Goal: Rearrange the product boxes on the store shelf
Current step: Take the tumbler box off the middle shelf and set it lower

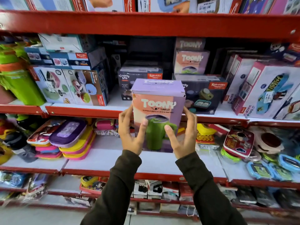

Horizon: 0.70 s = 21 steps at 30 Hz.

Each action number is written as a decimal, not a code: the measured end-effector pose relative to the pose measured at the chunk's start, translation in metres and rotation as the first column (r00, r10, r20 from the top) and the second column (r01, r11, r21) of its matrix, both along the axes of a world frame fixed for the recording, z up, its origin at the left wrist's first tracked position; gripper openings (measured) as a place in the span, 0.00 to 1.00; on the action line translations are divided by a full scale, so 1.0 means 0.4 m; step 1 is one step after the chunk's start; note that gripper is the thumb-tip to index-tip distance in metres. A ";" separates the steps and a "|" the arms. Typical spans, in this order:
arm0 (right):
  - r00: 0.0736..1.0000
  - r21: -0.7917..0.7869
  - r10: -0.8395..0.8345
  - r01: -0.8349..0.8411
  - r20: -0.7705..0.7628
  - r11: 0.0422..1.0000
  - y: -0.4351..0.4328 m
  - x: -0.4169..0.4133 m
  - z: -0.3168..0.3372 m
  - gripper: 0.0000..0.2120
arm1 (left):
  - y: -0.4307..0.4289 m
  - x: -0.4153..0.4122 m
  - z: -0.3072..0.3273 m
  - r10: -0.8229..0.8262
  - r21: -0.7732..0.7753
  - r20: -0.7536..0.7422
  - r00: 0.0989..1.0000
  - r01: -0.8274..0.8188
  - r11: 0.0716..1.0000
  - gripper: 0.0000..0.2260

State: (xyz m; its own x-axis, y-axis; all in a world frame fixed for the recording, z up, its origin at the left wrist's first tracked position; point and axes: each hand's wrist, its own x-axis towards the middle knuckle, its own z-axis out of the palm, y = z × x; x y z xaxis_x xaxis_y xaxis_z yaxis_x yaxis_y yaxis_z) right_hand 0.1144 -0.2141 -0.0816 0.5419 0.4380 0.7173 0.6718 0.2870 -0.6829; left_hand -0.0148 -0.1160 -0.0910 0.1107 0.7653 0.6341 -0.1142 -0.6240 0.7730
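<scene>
Toony tumbler box (pixel 158 101), purple top, pink/purple front w/ green mug pic, upright, held in mid-air in front of the red shelf edge (pixel 84 110). Left hand (pixel 131 135) grips its left side, thumb across the front; right hand (pixel 182 138) grips the right side, thumb on front too. Both hands closed on the box, dark sleeves below.

Just behind & above right hand: dark Rishabh box (pixel 206 95) lying on the shelf, w/ a second Toony box (pixel 191 62) standing on it. Behind left hand: Crunchy Bite box (pixel 138 77). Farther left of the hands: lunchbox-set boxes (pixel 71 86). Below the hands, lower shelf: stacked colourful lunchboxes (pixel 71 140) to the left.
</scene>
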 end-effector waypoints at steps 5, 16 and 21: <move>0.998 -0.205 -0.002 -0.011 -0.062 0.979 -0.021 0.028 -0.147 0.31 | -0.024 0.005 -0.138 0.011 -0.078 -0.126 0.992 -0.021 0.997 0.24; 0.978 -0.738 -0.144 -0.013 -0.149 0.675 -0.005 0.140 -0.348 0.31 | 0.022 0.073 -0.379 -0.228 -0.461 -0.433 0.872 0.003 0.887 0.26; 0.974 -0.796 -0.174 -0.012 -0.147 0.605 0.013 0.159 -0.366 0.30 | 0.039 0.103 -0.409 -0.241 -0.485 -0.463 0.853 -0.016 0.875 0.25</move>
